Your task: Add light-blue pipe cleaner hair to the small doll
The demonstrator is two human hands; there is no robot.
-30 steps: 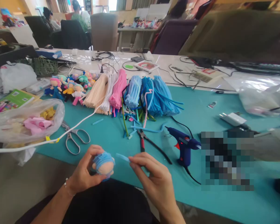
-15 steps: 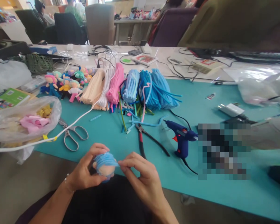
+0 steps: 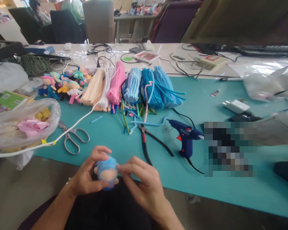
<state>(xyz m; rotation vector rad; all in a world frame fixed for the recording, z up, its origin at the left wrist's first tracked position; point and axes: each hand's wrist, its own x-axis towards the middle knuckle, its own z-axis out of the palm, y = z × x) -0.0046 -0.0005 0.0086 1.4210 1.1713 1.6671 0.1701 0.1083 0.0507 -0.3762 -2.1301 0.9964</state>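
Note:
A small doll [image 3: 108, 174] with a pale round face and light-blue pipe-cleaner hair [image 3: 107, 164] is held above my lap. My left hand [image 3: 88, 174] grips it from the left, thumb below and fingers over the top. At the right side of the head, my right hand [image 3: 141, 179] pinches the hair's end between thumb and fingertips; that end is mostly covered by the fingers. Beyond my hands lie black-and-red pliers [image 3: 144, 140] with spread handles, a blue glue gun [image 3: 186, 135] and grey-handled scissors [image 3: 73, 140].
Bundles of pipe cleaners in peach [image 3: 94, 88], pink [image 3: 116, 84] and blue [image 3: 169, 91] lie across the green mat [image 3: 220, 191]. Finished dolls [image 3: 62, 84] cluster left of them. A plastic bag [image 3: 54, 118] of pieces sits at the left, with a white cable [image 3: 73, 127] crossing it.
My right hand has come in closer to the doll's head. The blue strand that stretched between head and fingers now lies against the head. The whole view has shifted slightly.

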